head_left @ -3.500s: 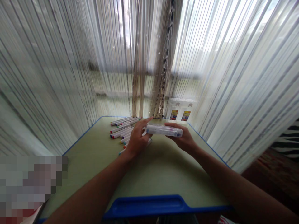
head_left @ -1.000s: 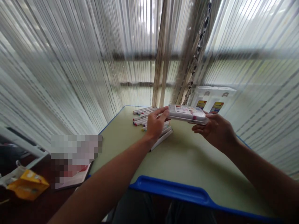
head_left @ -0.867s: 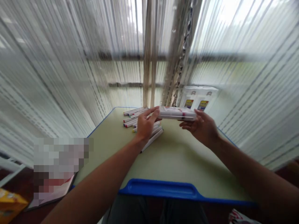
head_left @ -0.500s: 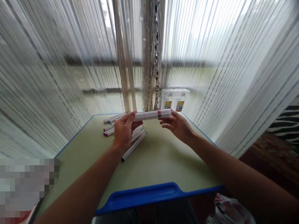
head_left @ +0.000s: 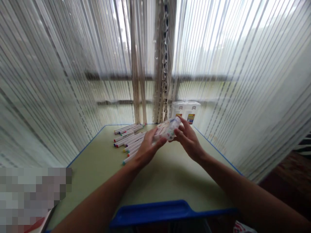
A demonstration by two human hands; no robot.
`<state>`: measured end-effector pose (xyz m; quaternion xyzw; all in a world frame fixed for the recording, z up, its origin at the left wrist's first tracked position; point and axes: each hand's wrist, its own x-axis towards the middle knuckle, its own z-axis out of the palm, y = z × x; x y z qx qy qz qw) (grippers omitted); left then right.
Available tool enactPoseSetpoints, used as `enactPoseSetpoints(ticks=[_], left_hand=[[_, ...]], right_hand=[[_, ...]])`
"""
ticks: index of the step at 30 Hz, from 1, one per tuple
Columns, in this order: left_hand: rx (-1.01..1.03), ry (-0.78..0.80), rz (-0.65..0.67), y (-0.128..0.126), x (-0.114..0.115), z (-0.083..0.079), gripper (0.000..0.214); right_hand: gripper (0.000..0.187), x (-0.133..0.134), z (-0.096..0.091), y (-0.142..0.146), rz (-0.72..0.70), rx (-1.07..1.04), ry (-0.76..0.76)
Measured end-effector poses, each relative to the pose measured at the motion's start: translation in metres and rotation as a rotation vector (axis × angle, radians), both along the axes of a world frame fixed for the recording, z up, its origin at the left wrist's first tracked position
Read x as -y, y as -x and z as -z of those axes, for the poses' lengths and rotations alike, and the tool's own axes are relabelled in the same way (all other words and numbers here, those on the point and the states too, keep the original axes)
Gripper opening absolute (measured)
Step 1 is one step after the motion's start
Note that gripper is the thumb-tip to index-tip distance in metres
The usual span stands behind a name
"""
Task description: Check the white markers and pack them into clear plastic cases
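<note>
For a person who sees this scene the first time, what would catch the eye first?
Probably the translucent case, held between the left hand and right hand near the middle. Colour-tipped white markers lie on the table left of it; striped curtains fill the background.

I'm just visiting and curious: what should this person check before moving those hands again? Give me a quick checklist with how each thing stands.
1. Left hand gripping the clear case: ok, thumb and fingers are on it.
2. Right hand supporting the case's other end: ok.
3. Case held level: not ok, it is tilted above the table.
4. Case fully closed: cannot tell, the hands cover parts of its edges.
5. Markers lined up neatly: not ok, they lie loosely spread at differing angles, some partly behind the left hand.
6. Clear plastic holder at the back standing upright: ok.
</note>
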<state>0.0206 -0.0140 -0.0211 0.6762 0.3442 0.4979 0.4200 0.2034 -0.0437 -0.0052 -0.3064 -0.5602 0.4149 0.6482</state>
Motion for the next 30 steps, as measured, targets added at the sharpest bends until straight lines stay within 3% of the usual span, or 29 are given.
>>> enactPoseSetpoints(ticks=[2,5,9,12,16,19,22,24,26,28,30], left_hand=[[0.036,0.01,0.09,-0.003,0.006,-0.003,0.077],[0.185,0.056,0.337,-0.007,0.014,-0.006,0.066],[0.364,0.304,0.58,-0.01,0.022,-0.004,0.051],[0.408,0.483,0.535,-0.011,0.024,-0.002,0.047],[0.462,0.46,0.369,-0.012,0.022,-0.003,0.039],[0.464,0.386,0.271,-0.011,0.015,-0.003,0.041],[0.437,0.295,0.17,-0.007,0.005,0.0,0.042],[0.405,0.218,0.123,-0.002,-0.002,0.003,0.041],[0.365,0.15,0.102,0.002,-0.006,0.003,0.04],[0.323,0.091,0.103,0.006,-0.008,0.001,0.04],[0.26,0.037,0.093,0.01,-0.009,-0.003,0.038]], right_hand=[[0.066,0.005,0.0,0.004,-0.008,0.05,-0.076],[0.063,0.006,0.003,0.005,0.023,0.177,-0.184],[0.055,0.006,0.007,0.002,0.137,0.465,-0.356],[0.047,0.011,0.002,0.001,0.205,0.627,-0.457],[0.036,0.014,-0.002,0.001,0.203,0.659,-0.517],[0.023,0.002,0.002,-0.007,0.408,0.629,-0.516],[0.025,-0.015,0.008,-0.019,0.607,0.45,-0.359],[0.041,-0.022,0.008,-0.024,0.478,0.286,-0.211],[0.046,-0.024,0.007,-0.024,0.218,0.214,-0.097],[0.043,-0.022,0.007,-0.02,0.017,0.217,-0.047],[0.037,-0.021,0.009,-0.017,-0.035,0.241,-0.061]])
